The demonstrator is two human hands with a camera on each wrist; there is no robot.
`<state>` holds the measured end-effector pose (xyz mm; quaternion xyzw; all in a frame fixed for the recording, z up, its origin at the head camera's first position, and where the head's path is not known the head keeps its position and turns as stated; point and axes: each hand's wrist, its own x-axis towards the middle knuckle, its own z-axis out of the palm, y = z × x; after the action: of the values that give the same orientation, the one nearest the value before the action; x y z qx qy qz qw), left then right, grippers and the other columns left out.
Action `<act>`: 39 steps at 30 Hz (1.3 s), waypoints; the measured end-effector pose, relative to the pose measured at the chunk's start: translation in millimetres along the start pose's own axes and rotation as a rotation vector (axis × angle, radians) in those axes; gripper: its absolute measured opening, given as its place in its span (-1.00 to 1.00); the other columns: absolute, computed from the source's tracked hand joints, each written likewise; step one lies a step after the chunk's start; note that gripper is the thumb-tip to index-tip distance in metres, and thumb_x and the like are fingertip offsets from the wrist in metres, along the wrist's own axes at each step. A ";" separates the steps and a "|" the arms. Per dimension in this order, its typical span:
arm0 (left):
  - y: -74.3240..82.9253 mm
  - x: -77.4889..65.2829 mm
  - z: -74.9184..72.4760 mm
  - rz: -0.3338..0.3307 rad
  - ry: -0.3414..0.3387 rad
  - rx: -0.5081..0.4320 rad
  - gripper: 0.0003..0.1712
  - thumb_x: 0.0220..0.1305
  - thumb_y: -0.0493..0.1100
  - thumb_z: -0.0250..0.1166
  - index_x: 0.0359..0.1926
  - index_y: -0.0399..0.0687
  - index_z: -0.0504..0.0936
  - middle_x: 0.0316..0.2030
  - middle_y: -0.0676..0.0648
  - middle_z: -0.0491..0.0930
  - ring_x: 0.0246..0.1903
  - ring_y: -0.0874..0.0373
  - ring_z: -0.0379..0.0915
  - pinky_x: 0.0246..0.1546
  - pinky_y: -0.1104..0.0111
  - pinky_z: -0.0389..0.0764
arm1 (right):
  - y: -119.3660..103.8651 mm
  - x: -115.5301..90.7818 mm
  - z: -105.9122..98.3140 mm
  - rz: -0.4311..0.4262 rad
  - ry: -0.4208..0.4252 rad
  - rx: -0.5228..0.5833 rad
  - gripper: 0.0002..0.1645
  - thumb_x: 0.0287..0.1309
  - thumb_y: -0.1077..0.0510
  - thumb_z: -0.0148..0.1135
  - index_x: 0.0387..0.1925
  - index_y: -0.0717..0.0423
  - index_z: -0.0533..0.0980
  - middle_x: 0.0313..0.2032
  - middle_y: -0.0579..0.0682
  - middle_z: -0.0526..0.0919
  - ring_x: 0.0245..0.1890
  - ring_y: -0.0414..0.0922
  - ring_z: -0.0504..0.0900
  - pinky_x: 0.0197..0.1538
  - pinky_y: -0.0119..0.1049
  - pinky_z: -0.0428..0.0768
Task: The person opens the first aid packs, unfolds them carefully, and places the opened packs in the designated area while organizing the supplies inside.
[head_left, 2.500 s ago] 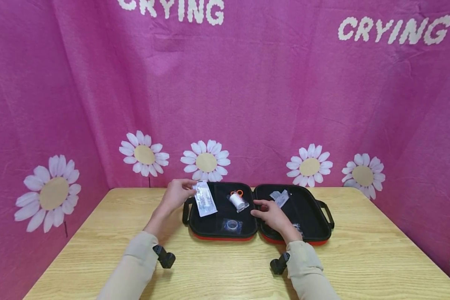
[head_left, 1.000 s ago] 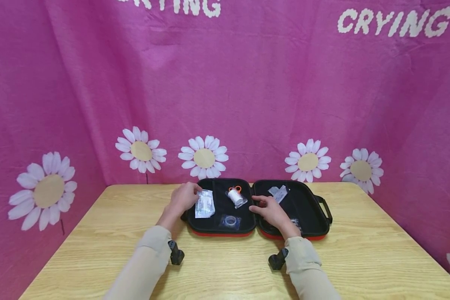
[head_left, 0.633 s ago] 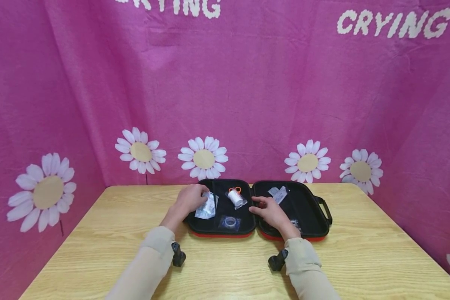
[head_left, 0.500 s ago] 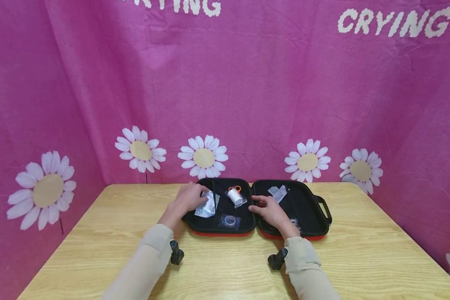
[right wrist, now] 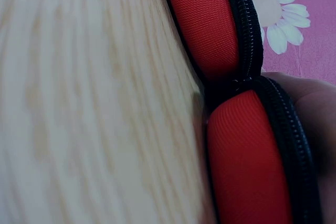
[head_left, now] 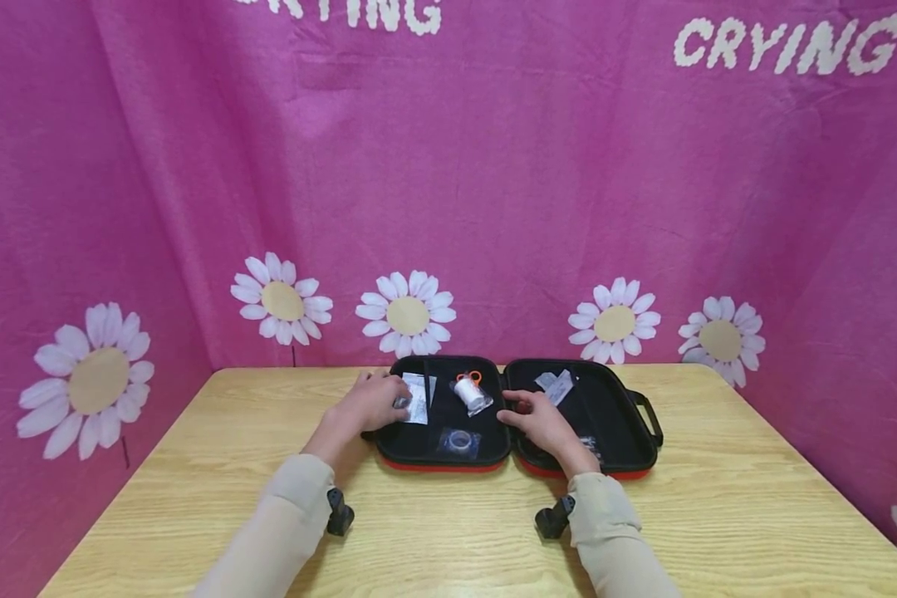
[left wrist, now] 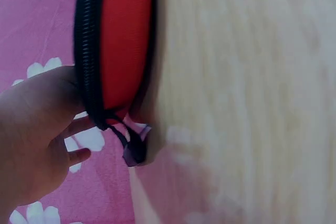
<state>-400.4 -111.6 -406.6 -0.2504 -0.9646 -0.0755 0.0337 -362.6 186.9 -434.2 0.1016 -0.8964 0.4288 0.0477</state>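
An open black-lined case (head_left: 448, 461) with a red shell (left wrist: 123, 40) lies spread on the table. My left hand (head_left: 366, 404) reaches over its left half, fingers bent at the left edge of a white-and-silver packet (head_left: 418, 407). That packet lies partly beneath a dark strap, and the fingertips hide some of it. My right hand (head_left: 541, 422) rests over the hinge side of the right half, thumb and finger apart near the middle rim. A small red thing (head_left: 523, 407) shows between them. In both wrist views the case walls hide the fingertips.
Beside the packet lie a wrapped white roll (head_left: 469, 394), orange-handled scissors (head_left: 468, 376) and a clear-bagged ring-shaped roll (head_left: 459, 441). The right half holds pale packets (head_left: 556, 386) and has a black handle (head_left: 649, 418). A pink flowered curtain (head_left: 508, 208) stands behind the table (head_left: 448, 531).
My left hand carried the packet down into the left half of the case, to the strap. In the last half second it drew back leftward and the packet straightened. My right hand stayed put.
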 end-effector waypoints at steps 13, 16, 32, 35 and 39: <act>12.7 -0.1 12.6 -0.040 0.019 -0.045 -0.58 0.25 0.14 0.33 0.05 0.10 0.71 0.17 -0.04 0.59 0.45 -0.31 0.04 0.36 -0.44 -0.28 | 0.8 0.8 0.0 -0.005 0.012 -0.021 -0.45 0.21 0.14 0.34 0.21 0.27 0.52 0.03 0.28 0.64 0.02 0.07 0.56 0.09 -0.10 0.50; 16.6 1.4 13.4 -0.024 -0.003 -0.082 -0.57 0.26 0.11 0.32 0.09 0.08 0.68 0.21 -0.05 0.56 0.47 -0.30 0.00 0.37 -0.43 -0.25 | 0.4 0.5 0.4 -0.007 0.005 -0.018 -0.44 0.21 0.14 0.34 0.21 0.27 0.52 0.03 0.28 0.63 0.03 0.08 0.55 0.11 -0.08 0.50; 14.2 -1.1 5.9 -0.068 -0.055 -0.052 -0.61 0.29 0.04 0.32 0.09 0.07 0.70 0.29 -0.15 0.46 0.47 -0.28 0.00 0.41 -0.36 -0.20 | 6.3 0.6 -0.3 -0.028 -0.008 -0.022 -0.44 0.22 0.14 0.33 0.21 0.31 0.51 -0.07 0.22 0.67 -0.10 -0.03 0.55 0.02 -0.19 0.49; 19.3 0.9 5.5 -0.061 -0.052 -0.056 -0.61 0.28 0.07 0.32 0.08 0.12 0.71 0.28 -0.14 0.46 0.47 -0.29 -0.02 0.40 -0.38 -0.22 | 6.3 1.5 -0.2 -0.031 0.004 -0.023 -0.44 0.21 0.14 0.34 0.20 0.29 0.52 -0.06 0.23 0.67 -0.08 -0.01 0.56 0.04 -0.16 0.49; 25.0 4.5 6.0 -0.023 -0.057 -0.060 -0.64 0.27 0.04 0.32 0.06 0.12 0.71 0.24 -0.14 0.49 0.45 -0.30 0.03 0.39 -0.40 -0.20 | 5.3 2.4 0.0 -0.026 0.009 -0.019 -0.44 0.21 0.13 0.34 0.21 0.28 0.52 -0.05 0.24 0.67 -0.05 0.02 0.56 0.07 -0.14 0.49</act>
<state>-392.3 -86.9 -408.8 -0.2420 -0.9653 -0.0977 -0.0021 -366.1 189.8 -437.8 0.1107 -0.8988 0.4202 0.0582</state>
